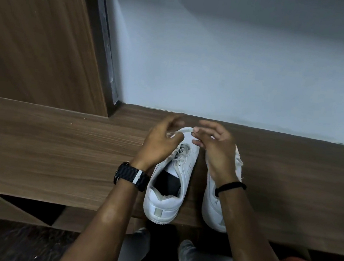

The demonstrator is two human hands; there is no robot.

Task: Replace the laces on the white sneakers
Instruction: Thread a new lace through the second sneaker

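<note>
Head view: left hand [160,144] and right hand [216,148], fingers loosely apart over laced left sneaker [169,182] at shelf [56,148] front edge; tugging laces [180,153] could tip it off.

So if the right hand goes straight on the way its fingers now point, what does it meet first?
Probably the toe of the left sneaker: the right hand points its fingers leftward just above it. The left hand lies beyond. Depth is unclear.

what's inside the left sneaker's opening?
A dark insole or lining shows in the left sneaker, with the white tongue ahead of it and laces above. The toe end inside is out of sight, and the left hand covers the front.
</note>
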